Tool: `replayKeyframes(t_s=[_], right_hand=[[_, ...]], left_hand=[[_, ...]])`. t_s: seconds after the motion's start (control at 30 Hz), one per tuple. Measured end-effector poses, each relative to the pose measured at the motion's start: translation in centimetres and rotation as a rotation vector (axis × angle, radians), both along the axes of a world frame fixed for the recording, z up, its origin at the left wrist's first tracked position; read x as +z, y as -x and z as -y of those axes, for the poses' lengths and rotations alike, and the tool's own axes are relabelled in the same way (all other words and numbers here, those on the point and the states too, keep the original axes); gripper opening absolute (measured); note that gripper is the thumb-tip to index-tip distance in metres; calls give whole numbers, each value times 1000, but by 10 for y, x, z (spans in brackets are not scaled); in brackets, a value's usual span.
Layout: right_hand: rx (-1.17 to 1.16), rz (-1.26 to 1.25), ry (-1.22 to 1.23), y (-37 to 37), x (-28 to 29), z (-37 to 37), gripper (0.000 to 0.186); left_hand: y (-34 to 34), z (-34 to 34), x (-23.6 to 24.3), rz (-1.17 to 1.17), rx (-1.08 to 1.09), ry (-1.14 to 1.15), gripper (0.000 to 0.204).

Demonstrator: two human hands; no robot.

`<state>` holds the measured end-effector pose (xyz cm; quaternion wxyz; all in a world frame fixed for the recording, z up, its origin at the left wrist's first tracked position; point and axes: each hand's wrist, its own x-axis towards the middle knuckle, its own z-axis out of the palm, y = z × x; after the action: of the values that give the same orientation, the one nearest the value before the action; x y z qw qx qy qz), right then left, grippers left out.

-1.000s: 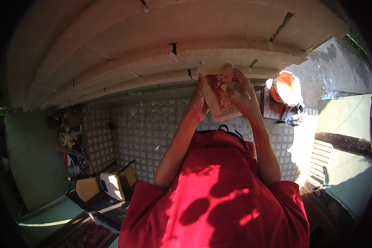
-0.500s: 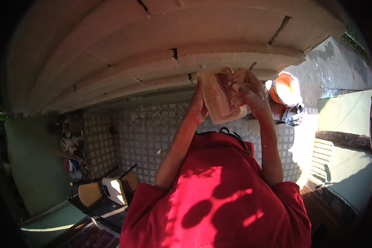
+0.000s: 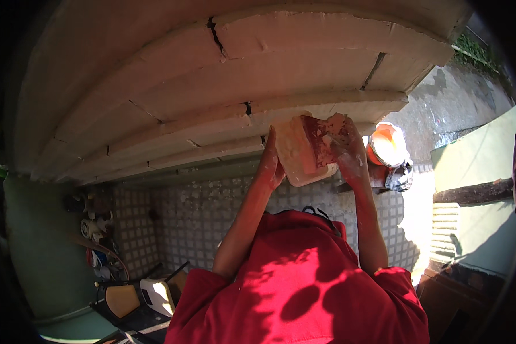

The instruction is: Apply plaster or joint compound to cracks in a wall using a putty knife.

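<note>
In front of my chest, my left hand (image 3: 271, 163) grips the side of a pale plastic tub (image 3: 291, 150). The tub is tilted, and its inside is smeared with a whitish paste. My right hand (image 3: 352, 156) is closed on a flat reddish spreader (image 3: 313, 140) caked with lumps of paste (image 3: 333, 129). The spreader lies across the right side of the tub's opening and hides part of it. Fingers of both hands are dusted with white, and some are hidden behind what they hold.
Just ahead is a pale stepped wall moulding (image 3: 304, 86) with dark cracks. An orange-rimmed bucket (image 3: 387, 144) stands at right by a crumpled dark bag (image 3: 400, 176). Chairs (image 3: 122, 300) stand at lower left, and assorted items (image 3: 94, 229) line the left wall. Pale spatters mark the tiled floor (image 3: 212, 200).
My view has tilted up, so the moulding and hands sit lower in the picture. The spreader has turned slightly over the tub. Both hands keep their holds.
</note>
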<state>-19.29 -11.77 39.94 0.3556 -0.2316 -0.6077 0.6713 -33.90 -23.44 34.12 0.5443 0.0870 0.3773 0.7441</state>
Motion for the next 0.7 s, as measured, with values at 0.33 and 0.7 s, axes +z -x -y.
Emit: replayKeyframes(t_s=[0.33,0.7], right_hand=[[85,148,-247,12,16,13,41],[69,391,-515,42,47,47,41]], left_hand=[[16,5,15,-78,63,68,81],[28,30,15,-55,5,-68,85]])
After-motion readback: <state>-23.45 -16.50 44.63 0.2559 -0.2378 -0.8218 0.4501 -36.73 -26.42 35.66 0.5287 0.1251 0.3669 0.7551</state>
